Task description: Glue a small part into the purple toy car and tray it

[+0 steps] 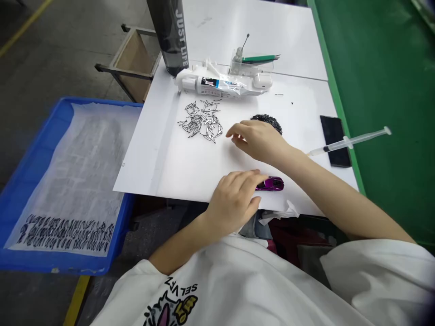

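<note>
A shiny purple toy car body (271, 184) lies near the front edge of the white board (176, 163). My left hand (234, 199) rests by it, fingers curled, with the fingertips touching the car's left end. My right hand (258, 139) hovers further back, fingers loosely bent and pointing left toward a scatter of small thin clear-and-black parts (201, 120). Nothing shows between the right fingers. A heap of small black parts (270, 121) sits just behind the right hand.
A glue tube (219, 85) and a small bottle with green tweezers (253, 61) lie at the back. A syringe (350, 141) rests on a black phone (335, 140) at the right. A blue tray (64, 181) with paper and rows of parts stands left. A dark cylinder (170, 31) stands behind.
</note>
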The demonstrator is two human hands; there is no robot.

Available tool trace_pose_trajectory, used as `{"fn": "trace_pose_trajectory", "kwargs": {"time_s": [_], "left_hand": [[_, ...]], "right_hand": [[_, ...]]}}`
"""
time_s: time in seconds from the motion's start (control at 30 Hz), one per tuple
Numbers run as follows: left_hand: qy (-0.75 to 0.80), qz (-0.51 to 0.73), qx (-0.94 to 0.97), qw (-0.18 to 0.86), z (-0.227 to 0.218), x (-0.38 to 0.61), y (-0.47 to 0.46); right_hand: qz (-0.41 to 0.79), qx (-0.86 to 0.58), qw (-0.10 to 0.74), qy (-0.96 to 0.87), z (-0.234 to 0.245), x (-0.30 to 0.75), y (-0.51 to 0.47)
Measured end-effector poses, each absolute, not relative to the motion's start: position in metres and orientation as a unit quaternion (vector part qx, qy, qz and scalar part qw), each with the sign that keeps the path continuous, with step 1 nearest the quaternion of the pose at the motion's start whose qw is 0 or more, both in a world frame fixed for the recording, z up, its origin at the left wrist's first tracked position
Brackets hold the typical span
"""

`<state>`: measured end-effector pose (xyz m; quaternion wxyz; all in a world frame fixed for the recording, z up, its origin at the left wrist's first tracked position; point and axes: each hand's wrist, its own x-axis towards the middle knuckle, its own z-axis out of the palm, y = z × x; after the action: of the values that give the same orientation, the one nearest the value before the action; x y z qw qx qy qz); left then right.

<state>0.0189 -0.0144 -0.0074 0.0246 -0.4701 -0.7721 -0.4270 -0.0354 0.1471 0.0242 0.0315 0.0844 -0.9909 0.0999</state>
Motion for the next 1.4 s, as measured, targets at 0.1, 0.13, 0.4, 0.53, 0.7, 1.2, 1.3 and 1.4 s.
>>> {"fn": "trace_pose_trajectory", "kwargs": {"time_s": [0.1, 0.13, 0.4, 0.53, 0.7, 1.2, 1.3, 1.4], "left_hand": [[-0.680, -0.556, -0.475, 0.052, -0.017, 0.032, -0.036], [-0.657, -0.580, -0.480, 0.044, -0.023, 0.037, -0.044], [-0.791, -0.512, -0.307, -0.138, -0.074, 0.059, -0.084], [-0.812, -0.466, -0.229, -0.266, -0.076, 0.050, -0.074], [-0.754, -0.499, -0.203, -0.376, -0.074, 0.038, -0.071], [-0.478, -0.581, -0.034, -0.658, -0.085, 0.064, -0.051], [-0.469, -0.571, -0.022, -0.674, -0.076, 0.068, -0.049], [-0.490, -0.577, -0.014, -0.653, -0.068, 0.069, -0.047]], "right_hand": [[0.051, 0.122, 0.060, -0.989, 0.015, -0.054, 0.141], [0.039, 0.132, 0.068, -0.988, 0.012, -0.059, 0.140], [0.003, 0.171, 0.089, -0.981, 0.007, -0.070, 0.139], [0.073, 0.123, 0.084, -0.986, 0.035, -0.037, 0.139], [0.322, 0.108, 0.078, -0.937, 0.067, 0.062, 0.135], [0.612, -0.132, -0.113, -0.771, -0.014, 0.165, 0.118], [0.588, -0.117, -0.103, -0.794, -0.015, 0.164, 0.120], [0.551, -0.083, -0.071, -0.827, -0.020, 0.164, 0.118]]}}
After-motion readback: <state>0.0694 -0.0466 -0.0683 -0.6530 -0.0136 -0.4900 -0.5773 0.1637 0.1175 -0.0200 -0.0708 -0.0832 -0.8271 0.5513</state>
